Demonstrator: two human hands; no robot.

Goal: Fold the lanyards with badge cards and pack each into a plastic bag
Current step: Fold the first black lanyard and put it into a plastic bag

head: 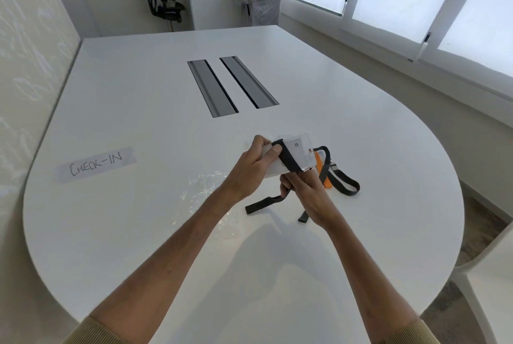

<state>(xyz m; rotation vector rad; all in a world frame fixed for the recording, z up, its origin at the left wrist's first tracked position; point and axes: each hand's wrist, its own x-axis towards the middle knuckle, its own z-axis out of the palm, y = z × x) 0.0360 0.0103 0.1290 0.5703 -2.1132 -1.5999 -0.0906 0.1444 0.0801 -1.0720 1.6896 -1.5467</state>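
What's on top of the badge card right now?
One band of the black lanyard crosses the badge card diagonally, pressed by the thumb of the left hand. The right hand covers its lower edge; the back is hidden.

Two arms, uncovered from the sleeves forward.

Left sleeve [91, 329]: mustard-tan knit with fine ribbing, its end just off the near edge of the table [138, 232].

Right sleeve [408, 331]: same knit and colour, also just off that near edge.

Forearms uncovered over the table's near half.

Left hand [254, 166] and right hand [305, 191]: uncovered, over the table's middle. The left thumbnail is short and rounded.
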